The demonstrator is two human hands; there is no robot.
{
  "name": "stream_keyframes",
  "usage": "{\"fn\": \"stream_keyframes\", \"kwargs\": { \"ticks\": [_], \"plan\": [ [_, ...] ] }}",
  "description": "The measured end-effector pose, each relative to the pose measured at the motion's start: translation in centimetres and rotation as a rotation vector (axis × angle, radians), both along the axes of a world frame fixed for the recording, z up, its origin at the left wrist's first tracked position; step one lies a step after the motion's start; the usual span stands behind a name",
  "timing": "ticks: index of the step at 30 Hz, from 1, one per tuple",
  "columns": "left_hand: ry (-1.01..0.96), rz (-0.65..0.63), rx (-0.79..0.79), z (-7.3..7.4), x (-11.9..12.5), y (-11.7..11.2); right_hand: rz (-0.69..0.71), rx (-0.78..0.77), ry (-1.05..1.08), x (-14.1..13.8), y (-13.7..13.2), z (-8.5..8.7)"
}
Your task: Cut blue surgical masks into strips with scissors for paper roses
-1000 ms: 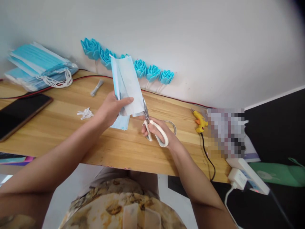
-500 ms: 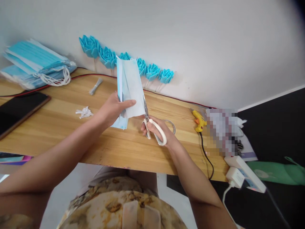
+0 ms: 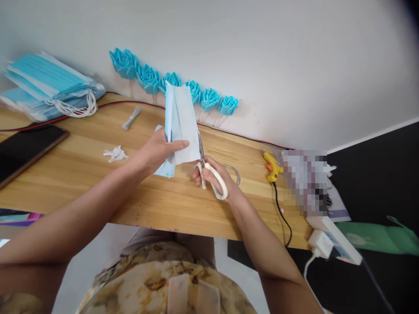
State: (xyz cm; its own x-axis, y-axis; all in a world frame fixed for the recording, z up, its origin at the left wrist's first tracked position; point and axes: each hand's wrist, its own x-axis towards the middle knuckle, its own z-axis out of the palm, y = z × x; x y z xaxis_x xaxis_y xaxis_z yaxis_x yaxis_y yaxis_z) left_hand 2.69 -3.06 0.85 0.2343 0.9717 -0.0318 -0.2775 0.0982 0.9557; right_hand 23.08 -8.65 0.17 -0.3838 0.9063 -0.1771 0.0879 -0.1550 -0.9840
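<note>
My left hand (image 3: 157,150) is closed on a light-blue face mask (image 3: 180,120) and holds it upright above the wooden table (image 3: 81,174). My right hand (image 3: 212,174) grips white-handled scissors (image 3: 209,172). Their blades run up along the mask's right edge. More blue mask material (image 3: 165,168) hangs below my left hand.
A stack of blue masks (image 3: 46,89) lies at the far left, a black phone (image 3: 26,148) in front of it. Blue mask flowers (image 3: 153,80) line the wall. White scraps (image 3: 115,153), a wire bundle (image 3: 131,118), a tape ring (image 3: 233,172), a yellow glue gun (image 3: 272,165) and a power strip (image 3: 334,244) lie about.
The mask has shifted slightly right and turned more upright in my left hand. The scissors stayed at its right edge.
</note>
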Motion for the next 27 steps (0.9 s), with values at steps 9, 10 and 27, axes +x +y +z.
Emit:
{"fn": "stream_keyframes", "kwargs": {
  "ticks": [9,10,27],
  "plan": [
    [-0.005,0.026,0.024,0.12,0.24,-0.17,0.002,0.055,-0.014,0.03,0.07,-0.22],
    [-0.008,0.017,0.029,0.18,0.26,-0.20,-0.001,0.063,-0.021,0.00,0.05,-0.17],
    [-0.055,-0.025,-0.001,0.09,0.23,-0.16,-0.012,0.096,-0.042,-0.24,-0.12,-0.07]
  ]
}}
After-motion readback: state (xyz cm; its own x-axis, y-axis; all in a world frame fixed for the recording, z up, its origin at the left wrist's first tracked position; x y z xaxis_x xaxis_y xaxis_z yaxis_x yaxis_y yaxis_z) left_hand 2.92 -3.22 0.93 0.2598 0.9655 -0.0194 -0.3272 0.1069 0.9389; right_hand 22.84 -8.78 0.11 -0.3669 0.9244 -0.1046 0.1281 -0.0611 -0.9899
